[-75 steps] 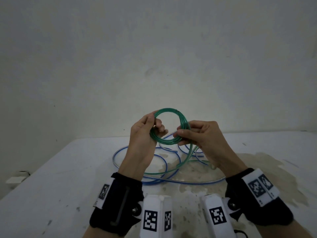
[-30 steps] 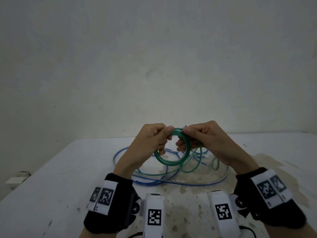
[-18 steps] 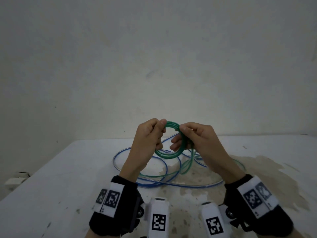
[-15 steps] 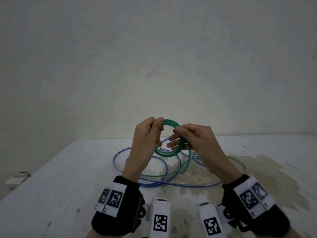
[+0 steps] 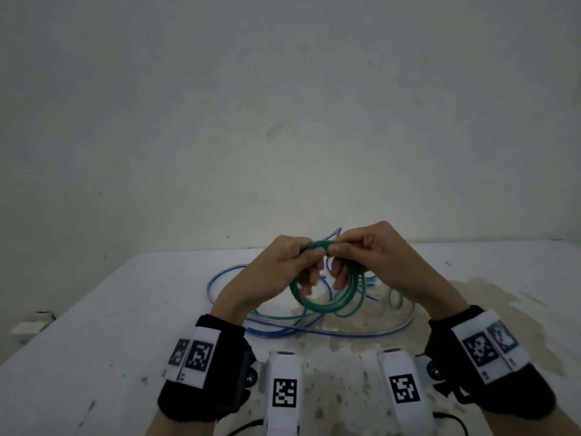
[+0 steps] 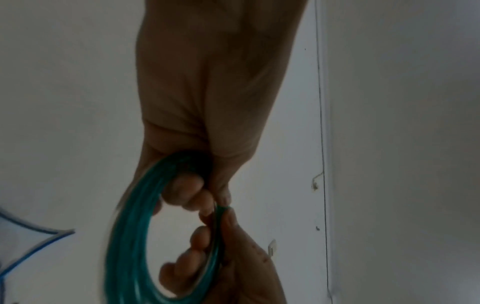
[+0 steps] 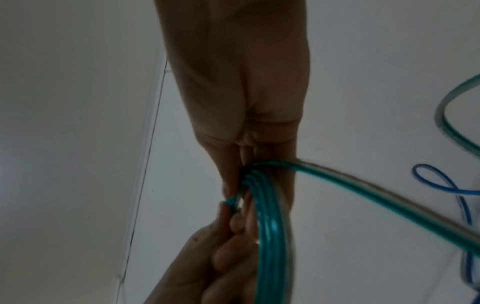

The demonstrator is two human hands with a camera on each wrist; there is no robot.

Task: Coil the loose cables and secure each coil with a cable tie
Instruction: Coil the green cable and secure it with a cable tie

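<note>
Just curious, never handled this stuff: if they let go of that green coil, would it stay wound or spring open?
Probably it would spring open: both the left hand and right hand pinch the green coil at its top, and no tie shows. It seems floppy and light; its loose tail sprawls in soft curves on the table.

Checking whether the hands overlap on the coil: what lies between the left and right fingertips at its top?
Only a short stretch of green cable coil between left hand and right hand, seen in the head view.
</note>
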